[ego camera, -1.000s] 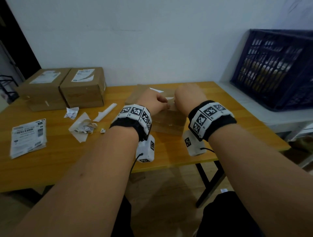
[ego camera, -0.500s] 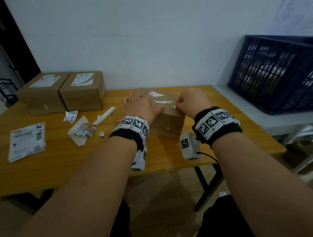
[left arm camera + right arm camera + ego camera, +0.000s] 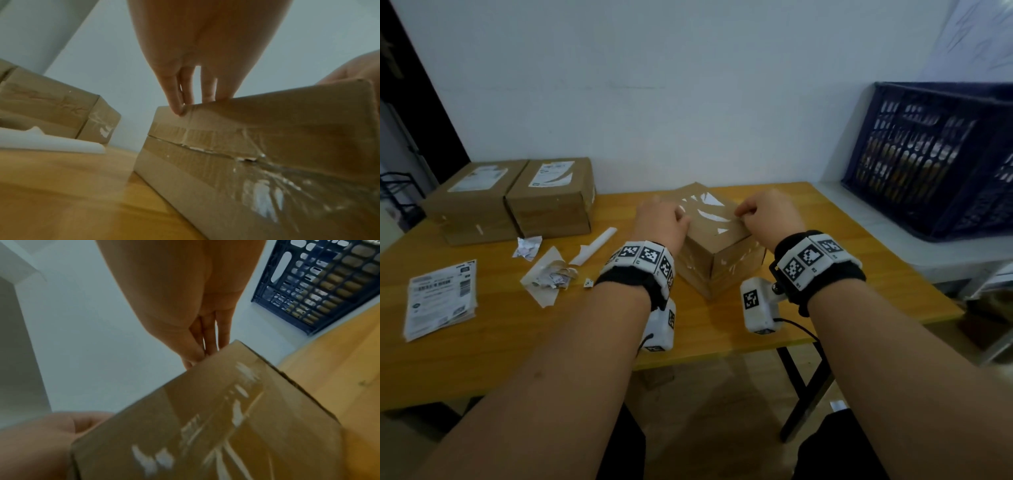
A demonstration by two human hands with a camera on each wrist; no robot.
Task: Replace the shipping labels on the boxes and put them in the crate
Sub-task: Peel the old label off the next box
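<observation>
Hands on the taped box (image 3: 717,240) mid-tabletop (image 3: 482,342), we've got one on each side of its top

Left hand (image 3: 662,222) sits on the left top edge, fingers (image 3: 174,97) straight, close together, tips over the corner; right hand (image 3: 770,214) is at the right top edge, fingers (image 3: 207,337) pressed together and curled down on the top face, whether we're pinching label remnants there we can't tell. Box top shows white label scraps (image 3: 709,214). Two labelled boxes (image 3: 517,198) stand side by side, touching, at the far left by the wall. Stack of new labels (image 3: 441,298) lies near the left edge; torn paper (image 3: 548,277) and a white roll (image 3: 594,245) lie between it and the box. Blue crate (image 3: 935,157) is off to the right on a separate white surface, well apart
</observation>
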